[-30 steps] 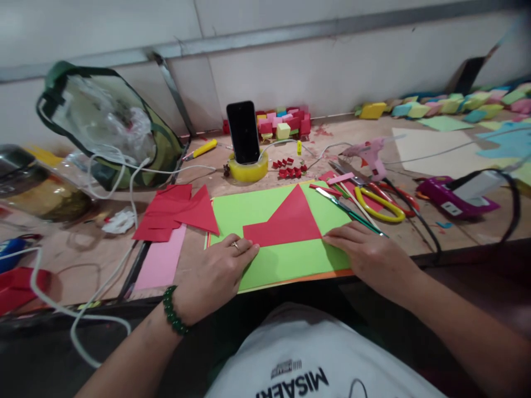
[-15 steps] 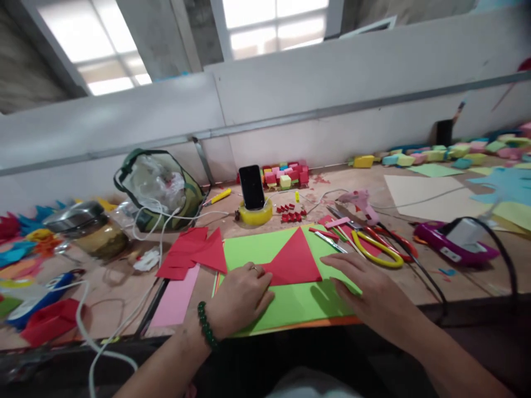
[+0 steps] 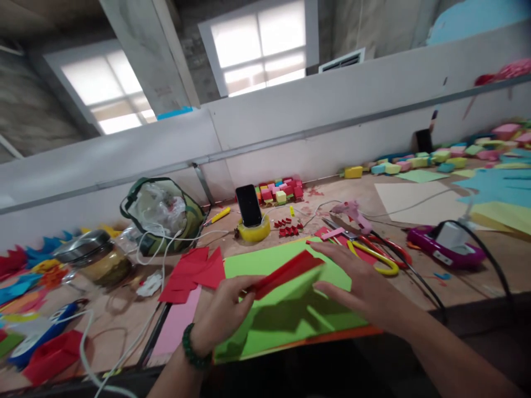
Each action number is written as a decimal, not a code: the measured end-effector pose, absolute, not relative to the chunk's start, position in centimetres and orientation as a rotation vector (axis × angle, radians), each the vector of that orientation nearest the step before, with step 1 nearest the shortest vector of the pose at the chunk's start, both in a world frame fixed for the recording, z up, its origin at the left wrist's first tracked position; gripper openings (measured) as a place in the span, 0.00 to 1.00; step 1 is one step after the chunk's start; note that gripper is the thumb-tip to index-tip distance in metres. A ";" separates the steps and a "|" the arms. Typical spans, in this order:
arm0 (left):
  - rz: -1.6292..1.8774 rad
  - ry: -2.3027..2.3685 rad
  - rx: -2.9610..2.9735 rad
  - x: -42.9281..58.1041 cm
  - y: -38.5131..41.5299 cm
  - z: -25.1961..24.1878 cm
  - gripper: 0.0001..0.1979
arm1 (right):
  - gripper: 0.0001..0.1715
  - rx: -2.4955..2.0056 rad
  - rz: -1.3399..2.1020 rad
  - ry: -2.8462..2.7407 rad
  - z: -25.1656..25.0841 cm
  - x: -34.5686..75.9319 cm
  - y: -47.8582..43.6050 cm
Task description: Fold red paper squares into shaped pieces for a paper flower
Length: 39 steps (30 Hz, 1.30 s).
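Observation:
A folded piece of red paper [image 3: 286, 272] is raised at a tilt above a stack of green paper sheets [image 3: 290, 323]. My left hand [image 3: 226, 309] pinches its left end between thumb and fingers. Just under the red edge shows a greenish face, and I cannot tell whether it is a separate sheet. Around the paper's right end, my right hand [image 3: 359, 279] is open, thumb and fingers apart; it does not appear to grip anything. More red paper pieces [image 3: 193, 273] lie left of the stack, partly over a pink sheet [image 3: 176, 326].
Yellow-handled scissors [image 3: 385, 265], a pink glue gun [image 3: 352, 214] and a purple power strip [image 3: 443, 249] with cables lie to the right. Behind the stack, a phone [image 3: 249, 204] leans in a yellow tape roll [image 3: 254, 232]. A glass jar [image 3: 97, 260] and an open bag [image 3: 166, 215] stand left.
The red paper has gone from lying on the green stack to being lifted and tilted by my left hand. My right hand stays open beside it. The camera view has shifted slightly.

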State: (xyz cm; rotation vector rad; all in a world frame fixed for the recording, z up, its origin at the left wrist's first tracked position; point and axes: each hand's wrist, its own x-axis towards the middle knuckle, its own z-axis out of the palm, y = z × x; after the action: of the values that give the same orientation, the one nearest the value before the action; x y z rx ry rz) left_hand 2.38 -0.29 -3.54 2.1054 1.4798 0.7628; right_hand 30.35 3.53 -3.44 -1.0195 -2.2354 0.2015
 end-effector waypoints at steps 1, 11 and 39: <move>0.820 1.388 1.977 2.1 -0.3 -3.4 0.16 | 0.37 -1.028 0.245 -2.228 -2.8 30.3 3.7; 1.046 1.358 1.449 1.6 -1.9 -4.1 0.20 | 0.23 -1.084 0.859 -1.954 -0.5 28.1 4.1; 0.420 1.538 2.752 3.4 -4.4 -7.8 0.19 | 0.15 -0.732 -0.073 -2.590 -6.5 27.4 2.5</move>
State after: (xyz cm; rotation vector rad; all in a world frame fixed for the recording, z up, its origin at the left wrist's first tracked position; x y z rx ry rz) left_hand 3.41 -4.37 -7.76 2.7523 1.5377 0.4198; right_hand 27.37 2.48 -6.53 -0.7316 -2.5903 -0.0733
